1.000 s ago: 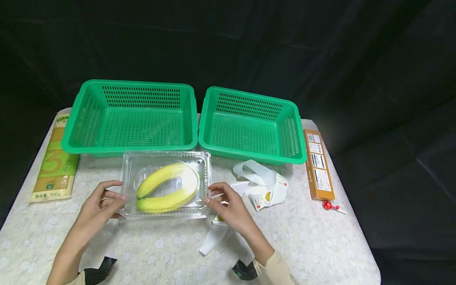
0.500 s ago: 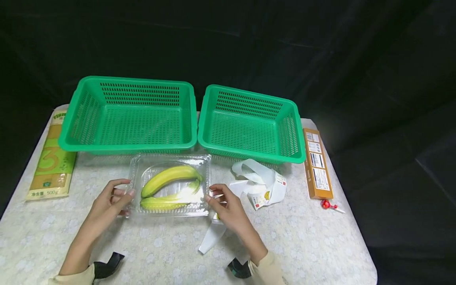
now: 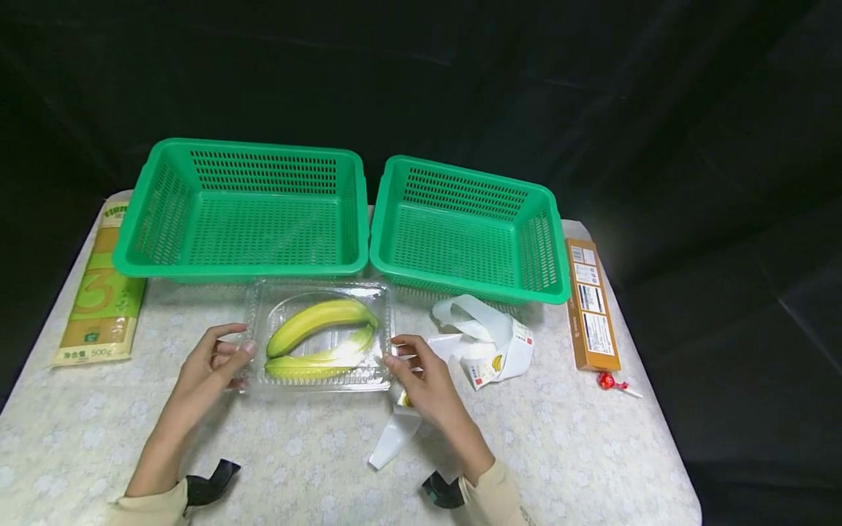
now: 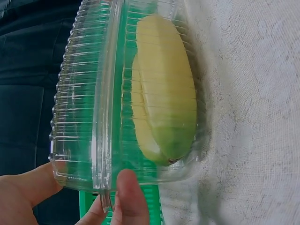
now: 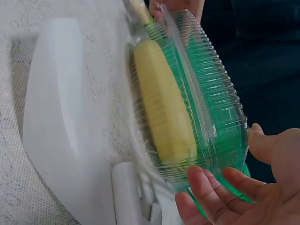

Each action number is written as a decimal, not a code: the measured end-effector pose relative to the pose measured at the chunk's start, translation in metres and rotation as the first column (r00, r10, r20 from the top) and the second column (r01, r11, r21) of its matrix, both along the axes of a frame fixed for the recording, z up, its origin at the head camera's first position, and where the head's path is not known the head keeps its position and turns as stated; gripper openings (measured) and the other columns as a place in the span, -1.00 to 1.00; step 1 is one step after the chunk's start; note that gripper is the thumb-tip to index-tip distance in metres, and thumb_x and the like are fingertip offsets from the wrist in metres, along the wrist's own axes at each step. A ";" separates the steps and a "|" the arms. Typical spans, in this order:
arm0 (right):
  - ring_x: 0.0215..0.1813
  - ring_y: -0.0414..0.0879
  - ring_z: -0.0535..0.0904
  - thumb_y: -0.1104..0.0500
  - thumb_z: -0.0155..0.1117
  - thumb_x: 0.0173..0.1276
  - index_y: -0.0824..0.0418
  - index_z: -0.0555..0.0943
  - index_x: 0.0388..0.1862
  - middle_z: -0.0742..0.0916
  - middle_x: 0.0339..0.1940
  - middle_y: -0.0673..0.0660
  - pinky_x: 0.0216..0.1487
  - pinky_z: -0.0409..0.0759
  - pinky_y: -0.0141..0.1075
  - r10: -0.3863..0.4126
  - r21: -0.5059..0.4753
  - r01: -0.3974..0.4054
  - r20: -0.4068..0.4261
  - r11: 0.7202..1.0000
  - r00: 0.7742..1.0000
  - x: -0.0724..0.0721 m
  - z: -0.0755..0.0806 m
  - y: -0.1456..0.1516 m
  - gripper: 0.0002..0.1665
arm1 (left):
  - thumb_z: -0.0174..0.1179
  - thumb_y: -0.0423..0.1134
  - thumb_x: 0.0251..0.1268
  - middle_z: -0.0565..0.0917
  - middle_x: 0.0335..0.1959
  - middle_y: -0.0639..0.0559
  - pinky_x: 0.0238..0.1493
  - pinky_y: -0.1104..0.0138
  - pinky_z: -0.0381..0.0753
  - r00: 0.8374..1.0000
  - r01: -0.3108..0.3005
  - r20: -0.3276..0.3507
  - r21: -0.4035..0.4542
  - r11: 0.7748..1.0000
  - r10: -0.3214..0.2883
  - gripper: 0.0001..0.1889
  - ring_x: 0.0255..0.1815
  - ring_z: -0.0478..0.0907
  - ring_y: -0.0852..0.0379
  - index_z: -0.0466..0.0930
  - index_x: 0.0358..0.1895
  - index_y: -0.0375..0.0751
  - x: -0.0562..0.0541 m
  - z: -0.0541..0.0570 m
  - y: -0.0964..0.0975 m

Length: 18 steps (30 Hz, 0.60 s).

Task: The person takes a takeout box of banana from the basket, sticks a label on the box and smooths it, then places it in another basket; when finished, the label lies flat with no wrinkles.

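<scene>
A clear plastic clamshell box with a ribbed lid is closed over two bananas. It is in the middle of the head view, just in front of the green baskets. At its left end, my left hand grips the rim, thumb and fingers on either side, as the left wrist view shows. The right hand holds the opposite end, its thumb at the lid and fingertips against the lower part. Beside the right hand lies a crumpled white paper strip with banana labels; its loose tail runs toward the front.
Two green slotted baskets, left and right, stand side by side behind the box. A yellow-green 500g packet lies at the left edge. An orange-brown box and a red lollipop lie at the right.
My left hand has moved rightward with the box's left end, and the box has turned slightly in view. The right hand keeps its hold in nearly the same place.
</scene>
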State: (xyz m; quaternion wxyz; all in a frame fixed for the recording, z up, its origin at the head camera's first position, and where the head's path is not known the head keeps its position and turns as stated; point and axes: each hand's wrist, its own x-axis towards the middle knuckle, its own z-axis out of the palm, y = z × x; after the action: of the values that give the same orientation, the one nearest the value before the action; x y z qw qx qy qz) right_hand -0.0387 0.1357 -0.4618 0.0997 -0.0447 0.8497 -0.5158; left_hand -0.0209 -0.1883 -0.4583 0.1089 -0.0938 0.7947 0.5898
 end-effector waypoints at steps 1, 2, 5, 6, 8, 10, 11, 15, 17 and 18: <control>-0.03 -0.08 0.63 0.04 0.25 0.49 0.07 0.55 0.23 0.70 0.03 0.19 -0.02 0.63 -0.33 0.000 -0.001 0.000 0.000 1.000 1.000 0.000 0.000 0.000 -0.62 | 0.08 -0.15 0.55 0.47 -0.17 0.03 -0.34 0.36 0.73 1.000 -0.001 0.001 -0.002 1.000 0.001 -0.41 -0.43 0.59 0.31 0.15 0.49 -0.30 0.000 0.000 0.000; -0.03 -0.08 0.64 0.04 0.25 0.49 0.07 0.55 0.22 0.70 0.03 0.18 -0.01 0.63 -0.32 -0.004 0.001 0.004 0.002 1.000 1.000 0.000 0.000 0.000 -0.62 | 0.08 -0.14 0.55 0.47 -0.17 0.03 -0.34 0.36 0.72 1.000 -0.003 0.001 -0.008 1.000 0.003 -0.40 -0.43 0.60 0.30 0.15 0.50 -0.30 0.000 0.000 0.001; -0.02 -0.08 0.64 0.02 0.25 0.49 0.05 0.56 0.22 0.71 0.04 0.16 0.00 0.63 -0.30 -0.012 0.003 0.012 0.008 1.000 1.000 -0.001 -0.001 0.000 -0.62 | 0.08 -0.11 0.55 0.48 -0.16 0.01 -0.33 0.36 0.72 1.000 -0.011 0.006 -0.017 1.000 0.011 -0.40 -0.41 0.60 0.29 0.16 0.49 -0.29 0.000 0.000 0.002; -0.01 -0.07 0.64 0.02 0.25 0.49 0.04 0.56 0.22 0.71 0.04 0.16 0.00 0.63 -0.29 -0.013 0.004 0.013 0.009 1.000 1.000 -0.002 -0.001 0.001 -0.62 | 0.08 -0.11 0.55 0.48 -0.16 0.01 -0.33 0.36 0.72 1.000 -0.014 0.004 -0.021 1.000 0.014 -0.40 -0.41 0.61 0.29 0.16 0.49 -0.28 0.000 0.000 0.003; -0.01 -0.07 0.64 0.02 0.25 0.49 0.04 0.56 0.22 0.71 0.04 0.16 0.00 0.63 -0.29 -0.018 0.006 0.018 0.013 1.000 1.000 -0.002 -0.001 0.001 -0.62 | 0.09 -0.10 0.55 0.49 -0.17 0.02 -0.33 0.37 0.72 1.000 -0.021 0.002 -0.018 1.000 0.021 -0.41 -0.41 0.61 0.28 0.17 0.49 -0.27 0.001 0.000 0.003; -0.01 -0.07 0.64 0.02 0.25 0.49 0.04 0.56 0.22 0.71 0.04 0.16 0.00 0.63 -0.28 -0.017 0.006 0.016 0.015 1.000 1.000 -0.003 -0.001 0.001 -0.62 | 0.09 -0.10 0.55 0.49 -0.17 0.03 -0.33 0.37 0.72 1.000 -0.028 0.001 -0.014 1.000 0.028 -0.41 -0.41 0.61 0.28 0.17 0.49 -0.27 0.001 -0.001 0.003; -0.01 -0.06 0.65 0.02 0.25 0.49 0.03 0.56 0.23 0.71 0.05 0.16 0.00 0.64 -0.27 -0.015 0.009 0.015 0.016 1.000 1.000 -0.004 -0.002 0.001 -0.62 | 0.09 -0.11 0.55 0.49 -0.17 0.04 -0.33 0.37 0.72 1.000 -0.030 0.000 -0.014 0.999 0.030 -0.41 -0.41 0.61 0.28 0.17 0.49 -0.27 0.001 -0.001 0.003; -0.02 -0.06 0.65 0.02 0.25 0.49 0.03 0.57 0.22 0.71 0.04 0.17 -0.02 0.63 -0.30 -0.006 0.014 0.006 0.011 1.000 1.000 -0.007 -0.001 0.002 -0.63 | 0.08 -0.13 0.55 0.48 -0.17 0.05 -0.33 0.38 0.71 0.999 -0.039 -0.002 -0.006 0.999 0.039 -0.41 -0.41 0.61 0.30 0.17 0.49 -0.27 0.001 -0.002 0.005; -0.03 -0.06 0.65 0.03 0.25 0.49 0.06 0.57 0.22 0.72 0.04 0.18 -0.02 0.63 -0.32 -0.002 0.016 0.002 -0.001 1.000 1.000 -0.008 -0.001 0.002 -0.63 | 0.08 -0.13 0.55 0.48 -0.17 0.05 -0.34 0.39 0.70 0.999 -0.041 -0.006 -0.007 0.999 0.041 -0.42 -0.42 0.59 0.32 0.17 0.49 -0.27 0.000 -0.001 0.006; -0.03 -0.05 0.66 0.04 0.25 0.49 0.07 0.57 0.21 0.72 0.04 0.18 -0.01 0.62 -0.32 -0.003 0.013 0.003 -0.006 1.000 1.000 -0.008 -0.001 0.002 -0.63 | 0.08 -0.13 0.55 0.47 -0.17 0.05 -0.34 0.39 0.70 0.999 -0.042 -0.008 -0.007 0.999 0.042 -0.42 -0.43 0.59 0.33 0.17 0.48 -0.28 -0.001 -0.001 0.006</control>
State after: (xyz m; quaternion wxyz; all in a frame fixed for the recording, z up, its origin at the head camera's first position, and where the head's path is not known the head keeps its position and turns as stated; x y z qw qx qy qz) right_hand -0.0470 0.1380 -0.4630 0.0965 -0.0443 0.8534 -0.5103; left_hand -0.0214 -0.1820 -0.4595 0.0932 -0.1084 0.7952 0.5893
